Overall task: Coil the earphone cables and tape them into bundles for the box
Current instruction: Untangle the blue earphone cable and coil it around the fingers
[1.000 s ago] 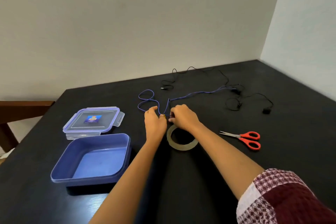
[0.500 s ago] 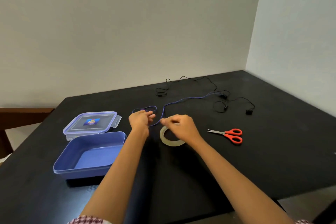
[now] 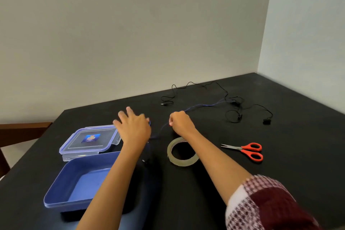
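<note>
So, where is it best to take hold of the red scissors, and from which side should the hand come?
Take the scissors by the red loops, coming from above on the right. They lie flat on the table with blades shut, tips pointing left toward the tape roll, and the loops sit on the far side from the tape. The right hand is nearer, but it is pinching the blue cable.

Desk (image 3: pixel 280 164): matt black. Box (image 3: pixel 61 192): blue, paler blue on the inner floor. Lid (image 3: pixel 104 144): clear with lilac-blue rim, small dark blue label with a yellow mark at centre. Tape roll (image 3: pixel 172 158): translucent, dull olive-beige. Scissors (image 3: pixel 248 150): red-orange handles, silver blades. Blue cable (image 3: pixel 203 106): thin, blue-violet. Black cable (image 3: pixel 223 89): black, barely distinct against the desk. Sleeve (image 3: pixel 270 205): maroon and white, small check pattern with solid maroon patches. Wall (image 3: pixel 130 33): plain grey-beige; side wall (image 3: pixel 308 33) paler, bluish white.
</note>
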